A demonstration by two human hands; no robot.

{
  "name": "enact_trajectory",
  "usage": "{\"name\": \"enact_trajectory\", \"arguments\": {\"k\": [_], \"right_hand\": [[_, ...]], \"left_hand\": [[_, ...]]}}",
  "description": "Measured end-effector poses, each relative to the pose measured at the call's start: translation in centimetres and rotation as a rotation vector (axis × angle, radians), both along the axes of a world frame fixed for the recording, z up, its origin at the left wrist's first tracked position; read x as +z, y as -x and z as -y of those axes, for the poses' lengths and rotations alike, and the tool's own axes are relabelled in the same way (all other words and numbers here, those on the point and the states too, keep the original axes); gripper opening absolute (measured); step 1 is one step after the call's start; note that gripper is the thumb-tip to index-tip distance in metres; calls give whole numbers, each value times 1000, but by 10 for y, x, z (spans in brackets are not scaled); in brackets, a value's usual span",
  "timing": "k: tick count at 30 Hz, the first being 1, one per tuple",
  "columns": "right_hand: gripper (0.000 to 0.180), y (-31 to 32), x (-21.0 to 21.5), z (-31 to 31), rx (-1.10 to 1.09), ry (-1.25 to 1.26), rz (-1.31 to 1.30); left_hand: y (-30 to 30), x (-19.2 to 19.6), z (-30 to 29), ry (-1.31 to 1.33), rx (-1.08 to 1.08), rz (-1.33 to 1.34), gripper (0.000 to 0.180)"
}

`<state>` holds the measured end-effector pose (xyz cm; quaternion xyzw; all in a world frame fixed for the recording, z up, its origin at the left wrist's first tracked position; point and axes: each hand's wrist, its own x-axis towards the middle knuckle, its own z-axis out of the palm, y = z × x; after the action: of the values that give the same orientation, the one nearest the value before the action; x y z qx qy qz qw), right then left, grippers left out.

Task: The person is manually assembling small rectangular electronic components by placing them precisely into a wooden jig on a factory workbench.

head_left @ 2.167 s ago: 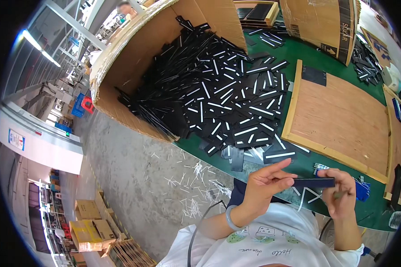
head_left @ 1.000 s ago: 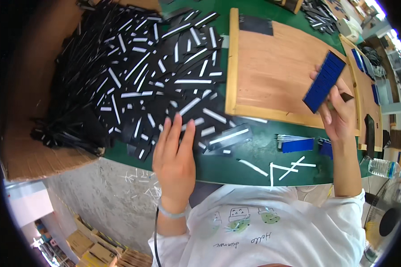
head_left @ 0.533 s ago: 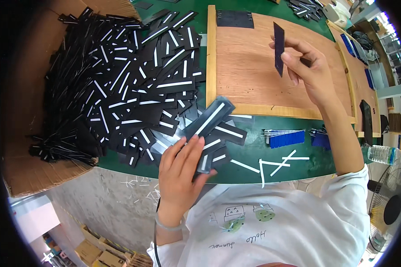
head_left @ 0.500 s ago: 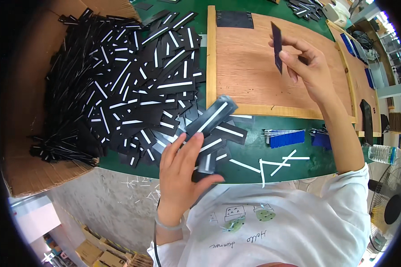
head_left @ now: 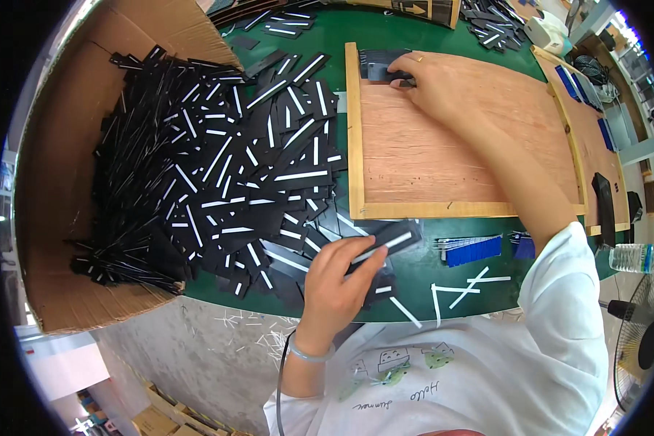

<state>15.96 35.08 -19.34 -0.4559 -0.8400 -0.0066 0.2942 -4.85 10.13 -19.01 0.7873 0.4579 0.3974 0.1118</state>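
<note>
My left hand (head_left: 340,280) is closed on a flat black strip (head_left: 403,239) with a white band along it, at the heap's near right edge. Under and beside it lie other such pieces, some looking glossy like clear film. My right hand (head_left: 427,80) reaches to the far left corner of the wooden tray (head_left: 465,145), its fingers closed on a dark strip (head_left: 398,77). That strip is against a row of black pieces (head_left: 374,67) lying in the corner. The hand hides part of the row.
A big heap of black strips with white bands (head_left: 225,167) spills from a cardboard box (head_left: 58,182) at left. Bundles of blue strips (head_left: 474,251) and loose white strips (head_left: 472,285) lie before the tray. At right are a bottle (head_left: 632,257) and a fan (head_left: 643,334).
My right hand has carried its dark strip left and away from me to the tray's far corner. My left hand has shifted right with its banded strip, which is now lower and flatter.
</note>
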Motion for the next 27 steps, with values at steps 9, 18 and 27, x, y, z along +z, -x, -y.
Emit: {"name": "enact_trajectory", "arguments": {"k": [9,18,27], "right_hand": [[19,4,-15,-13,51,64,-80],[19,7,-11,-16,38,79,-46],[38,34,78,99,449,628,-329]], "left_hand": [[5,2,2,98,-9,66,33],[6,9,-5,59,-1,155,39],[8,26,20,176,47,662,27]]}}
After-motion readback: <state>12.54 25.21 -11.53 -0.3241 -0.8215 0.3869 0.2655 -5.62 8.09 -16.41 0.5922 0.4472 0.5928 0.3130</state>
